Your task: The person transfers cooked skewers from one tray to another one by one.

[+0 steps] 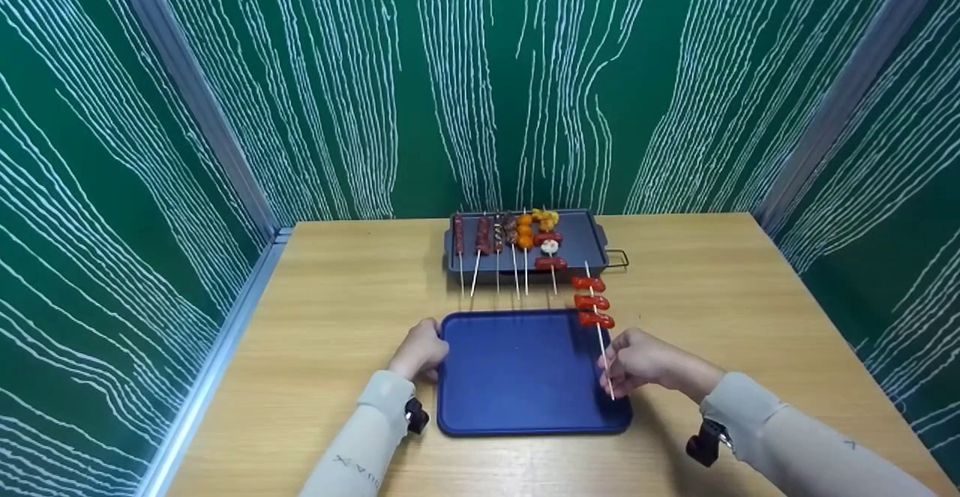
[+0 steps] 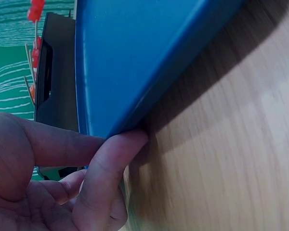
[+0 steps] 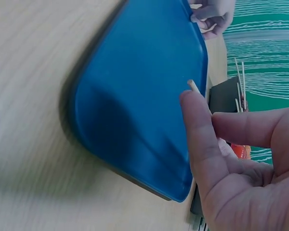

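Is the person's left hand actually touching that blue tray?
Touching. The left wrist view shows it: the left hand pinches the rim of the blue tray, with no gap at the fingertips.

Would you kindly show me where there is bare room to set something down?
The tray is bare between left hand and right hand; free too are the grill right of its skewers and the table left of the grill. The grill's left and middle are crowded.
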The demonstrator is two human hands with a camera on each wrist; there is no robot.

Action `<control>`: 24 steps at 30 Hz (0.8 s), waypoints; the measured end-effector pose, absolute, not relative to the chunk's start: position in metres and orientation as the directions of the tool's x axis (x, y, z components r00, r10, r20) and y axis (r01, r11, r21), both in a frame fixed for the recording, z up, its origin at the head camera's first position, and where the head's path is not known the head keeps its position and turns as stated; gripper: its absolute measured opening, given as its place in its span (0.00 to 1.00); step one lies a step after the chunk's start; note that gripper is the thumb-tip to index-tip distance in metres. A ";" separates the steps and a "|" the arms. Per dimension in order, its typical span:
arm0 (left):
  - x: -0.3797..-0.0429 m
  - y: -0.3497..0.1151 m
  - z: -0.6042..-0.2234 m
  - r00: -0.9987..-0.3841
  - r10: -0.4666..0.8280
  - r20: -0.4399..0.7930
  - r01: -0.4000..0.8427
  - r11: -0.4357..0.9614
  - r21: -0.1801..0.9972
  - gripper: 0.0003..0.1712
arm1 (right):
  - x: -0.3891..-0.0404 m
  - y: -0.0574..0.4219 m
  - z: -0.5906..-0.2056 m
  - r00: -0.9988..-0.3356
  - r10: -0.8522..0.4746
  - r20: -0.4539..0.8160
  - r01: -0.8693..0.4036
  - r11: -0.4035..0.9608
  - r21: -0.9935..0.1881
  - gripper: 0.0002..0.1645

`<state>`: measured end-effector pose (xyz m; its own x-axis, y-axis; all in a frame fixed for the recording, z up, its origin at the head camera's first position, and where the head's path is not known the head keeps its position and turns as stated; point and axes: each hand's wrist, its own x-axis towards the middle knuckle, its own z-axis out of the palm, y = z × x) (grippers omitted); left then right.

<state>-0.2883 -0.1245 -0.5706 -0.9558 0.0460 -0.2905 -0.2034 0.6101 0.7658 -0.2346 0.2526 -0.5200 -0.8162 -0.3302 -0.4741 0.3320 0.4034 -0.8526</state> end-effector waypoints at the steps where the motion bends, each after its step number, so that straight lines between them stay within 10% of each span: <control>1: -0.288 -0.125 -0.571 -0.957 0.047 -0.287 -0.201 0.608 0.768 0.07 | -0.234 0.253 -0.521 -0.814 -0.329 -0.478 0.332 0.412 -0.849 0.10; 24: -0.290 -0.126 -0.572 -0.956 0.062 -0.288 -0.188 0.624 0.758 0.07 | -0.210 0.247 -0.538 -0.783 -0.315 -0.536 0.353 0.484 -0.801 0.11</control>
<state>-0.2902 -0.1259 -0.5724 -0.9557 0.0624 -0.2878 -0.1876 0.6244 0.7583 -0.2103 0.2473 -0.5384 -0.7834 -0.3150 -0.5358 0.3533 0.4836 -0.8009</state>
